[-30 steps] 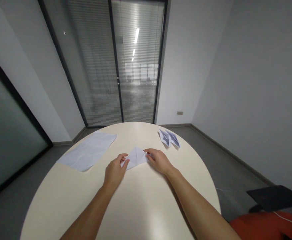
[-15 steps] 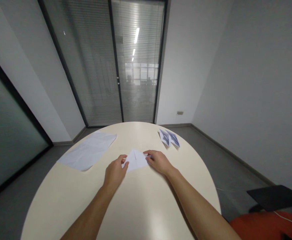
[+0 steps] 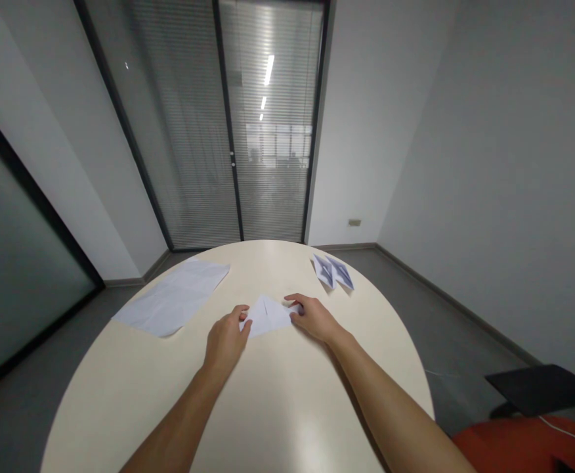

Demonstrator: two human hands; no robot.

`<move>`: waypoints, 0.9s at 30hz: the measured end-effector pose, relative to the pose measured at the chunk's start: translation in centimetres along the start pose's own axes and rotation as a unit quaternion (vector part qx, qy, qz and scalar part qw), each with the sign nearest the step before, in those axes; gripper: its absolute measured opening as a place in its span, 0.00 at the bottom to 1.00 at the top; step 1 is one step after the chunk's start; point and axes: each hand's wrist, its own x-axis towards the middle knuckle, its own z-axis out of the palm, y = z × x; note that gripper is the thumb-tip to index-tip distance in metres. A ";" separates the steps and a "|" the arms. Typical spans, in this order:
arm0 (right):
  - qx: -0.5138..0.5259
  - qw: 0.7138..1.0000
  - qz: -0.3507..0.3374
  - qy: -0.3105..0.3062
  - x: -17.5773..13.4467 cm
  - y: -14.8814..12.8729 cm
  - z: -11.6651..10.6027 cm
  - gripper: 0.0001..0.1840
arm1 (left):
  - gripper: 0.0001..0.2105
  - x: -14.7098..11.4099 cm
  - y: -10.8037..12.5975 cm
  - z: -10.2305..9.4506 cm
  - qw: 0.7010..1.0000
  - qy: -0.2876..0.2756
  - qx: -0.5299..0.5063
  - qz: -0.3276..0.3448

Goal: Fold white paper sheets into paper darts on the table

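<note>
A small piece of white paper [image 3: 269, 316], folded to a peak at the top with a crease down its middle, is between my hands over the table. My left hand [image 3: 226, 338] pinches its left corner, thumb in front and fingers behind. At its right corner, my right hand [image 3: 317, 320] grips with the thumb and curled fingers, the index finger arched over the paper's edge. Part of each corner is hidden by my fingers.
On the round cream table [image 3: 262, 401], a large creased white sheet [image 3: 174, 297] lies at the left. Two folded papers with dark printing [image 3: 324, 270] stand at the far right. A red chair [image 3: 514, 443] and a black panel [image 3: 546, 389] are beyond the right edge.
My right hand has shifted slightly to the right along the paper's right corner. The left hand and the folded paper have hardly moved.
</note>
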 end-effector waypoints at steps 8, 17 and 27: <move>-0.008 0.999 0.015 0.033 0.3 0.2 0.1 0.22 | 0.16 0.1 -0.3 0.4 1.000 0.004 -0.012 0.023; -0.025 0.999 0.018 0.045 0.3 0.5 0.0 0.21 | 0.19 0.1 -0.6 0.9 0.996 0.021 -0.073 0.040; -0.088 0.994 0.046 0.039 0.0 0.3 -0.5 0.20 | 0.14 0.4 -0.7 0.2 0.995 0.015 -0.073 -0.058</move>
